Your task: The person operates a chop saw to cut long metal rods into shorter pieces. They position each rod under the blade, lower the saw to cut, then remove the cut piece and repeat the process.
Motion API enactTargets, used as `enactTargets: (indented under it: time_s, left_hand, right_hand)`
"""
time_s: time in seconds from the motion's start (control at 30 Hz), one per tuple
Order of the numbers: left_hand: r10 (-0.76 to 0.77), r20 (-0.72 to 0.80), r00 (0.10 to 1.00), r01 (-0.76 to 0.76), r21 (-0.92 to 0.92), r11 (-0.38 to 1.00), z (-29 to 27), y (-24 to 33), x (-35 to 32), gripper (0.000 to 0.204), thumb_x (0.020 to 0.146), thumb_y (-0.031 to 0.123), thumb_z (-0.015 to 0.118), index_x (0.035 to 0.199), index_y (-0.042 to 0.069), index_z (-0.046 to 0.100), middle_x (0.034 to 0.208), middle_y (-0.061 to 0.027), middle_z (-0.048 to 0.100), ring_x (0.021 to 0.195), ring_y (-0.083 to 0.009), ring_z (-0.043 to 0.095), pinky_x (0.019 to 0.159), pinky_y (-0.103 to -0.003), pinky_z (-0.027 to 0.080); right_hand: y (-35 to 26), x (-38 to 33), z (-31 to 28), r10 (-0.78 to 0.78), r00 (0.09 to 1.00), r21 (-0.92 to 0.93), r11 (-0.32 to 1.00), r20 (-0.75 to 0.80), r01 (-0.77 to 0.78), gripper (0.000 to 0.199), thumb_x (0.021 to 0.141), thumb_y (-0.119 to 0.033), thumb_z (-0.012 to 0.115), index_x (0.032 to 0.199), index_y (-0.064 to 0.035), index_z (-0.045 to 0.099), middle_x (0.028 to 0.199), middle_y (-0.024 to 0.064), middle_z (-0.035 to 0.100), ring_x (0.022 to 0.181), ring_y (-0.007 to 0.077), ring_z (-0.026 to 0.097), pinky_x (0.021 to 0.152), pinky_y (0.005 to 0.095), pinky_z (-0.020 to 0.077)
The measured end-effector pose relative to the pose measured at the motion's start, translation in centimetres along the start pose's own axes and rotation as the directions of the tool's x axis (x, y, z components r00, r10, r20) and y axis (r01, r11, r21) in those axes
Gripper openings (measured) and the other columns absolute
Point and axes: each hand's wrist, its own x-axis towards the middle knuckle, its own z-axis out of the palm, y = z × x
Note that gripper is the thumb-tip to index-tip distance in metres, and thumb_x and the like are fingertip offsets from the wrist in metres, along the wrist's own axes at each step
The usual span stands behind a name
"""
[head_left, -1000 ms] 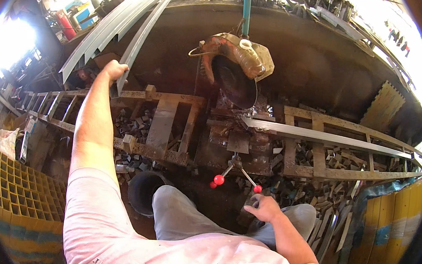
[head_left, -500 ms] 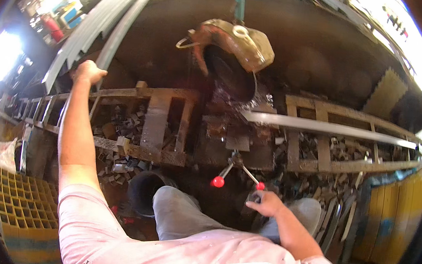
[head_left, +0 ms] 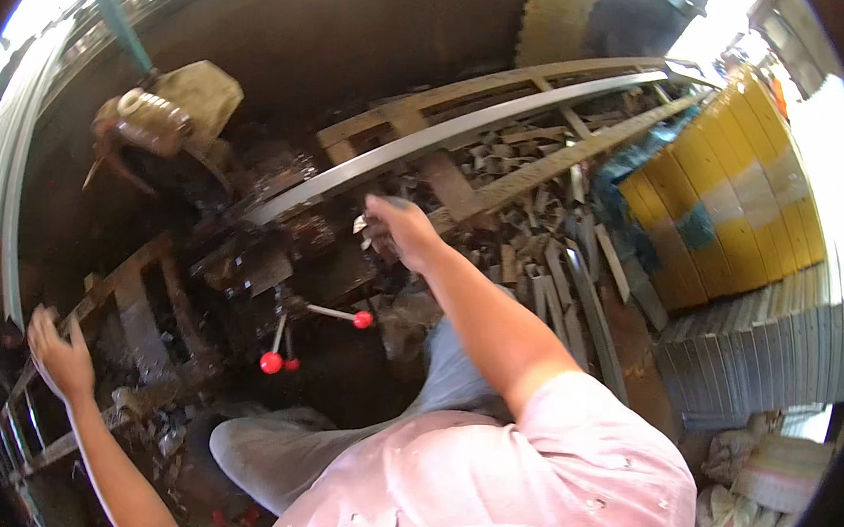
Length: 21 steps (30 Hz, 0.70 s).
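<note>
My left hand [head_left: 60,357] hangs with its fingers apart beside the ends of several long pale metal profiles [head_left: 16,178] at the left, holding nothing. My right hand [head_left: 401,230] is raised above the machine, its fingers curled in. A small bright piece shows by its fingertips, too blurred to name. Just beyond that hand, a long silvery metal bar [head_left: 402,147] runs from the cutting machine [head_left: 195,108] toward the upper right. A clamp lever with red knobs [head_left: 271,362] stands in front, touched by neither hand.
Wooden rack rails [head_left: 551,164] carry the bar's far side, with many metal offcuts [head_left: 512,156] lying beneath and beside them. Yellow panels [head_left: 738,211] and a stack of grey profiles [head_left: 766,344] stand at the right. My knees are close to the lever.
The view has swung to the right. My right hand has left the red lever knob and moved up near the bar. My left hand has let go of the pale profiles and opened.
</note>
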Motion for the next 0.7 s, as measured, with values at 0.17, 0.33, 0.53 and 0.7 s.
enactTargets:
  time_s: [0.17, 0.33, 0.53, 0.7]
  left_hand:
    - [-0.113, 0.361, 0.926, 0.233, -0.31, 0.922, -3.1, 4.1, -16.7, 0.037, 0.088, 0.015, 0.082, 0.116, -0.002, 0.065, 0.129, -0.0199, 0.066, 0.126, -0.0405, 0.058, 0.111, -0.049, 0.044]
    - [-0.256, 0.584, 0.77, 0.49, -0.285, 0.824, -9.2, 3.4, -28.6, 0.033, 0.081, 0.015, 0.086, 0.103, -0.003, 0.069, 0.104, -0.0194, 0.068, 0.099, -0.0413, 0.065, 0.091, -0.048, 0.053]
    - [-0.335, 0.597, 0.729, 0.486, -0.108, 0.867, -16.7, 5.4, -29.1, 0.027, 0.08, 0.019, 0.086, 0.093, 0.001, 0.07, 0.1, -0.0167, 0.07, 0.097, -0.0385, 0.068, 0.086, -0.047, 0.055]
    - [-0.262, 0.555, 0.789, 0.443, -0.22, 0.869, -17.8, 9.7, -24.4, 0.031, 0.077, 0.021, 0.088, 0.096, 0.004, 0.071, 0.108, -0.0142, 0.072, 0.106, -0.0364, 0.068, 0.093, -0.046, 0.055]
  right_hand:
    - [-2.2, 9.5, -3.0, 0.124, 0.941, 0.415, 0.91, -0.316, 0.02, 0.029, 0.105, -0.04, 0.069, 0.116, -0.0138, 0.064, 0.094, 0.0053, 0.067, 0.079, 0.025, 0.07, 0.061, 0.0376, 0.0537]
    - [-0.2, 13.9, -4.9, 0.054, 0.99, 0.434, 0.901, -0.127, 0.006, 0.024, 0.108, -0.036, 0.062, 0.114, -0.0137, 0.066, 0.093, 0.0054, 0.072, 0.075, 0.022, 0.069, 0.056, 0.0366, 0.0517]
    - [-0.5, 13.9, -3.7, 0.079, 0.983, 0.561, 0.828, -0.164, 0.026, 0.01, 0.105, -0.028, 0.066, 0.105, -0.0184, 0.066, 0.086, 0.0015, 0.065, 0.071, 0.0172, 0.063, 0.055, 0.0336, 0.0422]
    - [-1.4, 14.5, -5.4, 0.045, 0.994, 0.598, 0.801, -0.101, 0.025, 0.012, 0.106, -0.027, 0.068, 0.109, -0.0162, 0.064, 0.086, 0.0003, 0.059, 0.067, 0.016, 0.052, 0.057, 0.034, 0.0406]
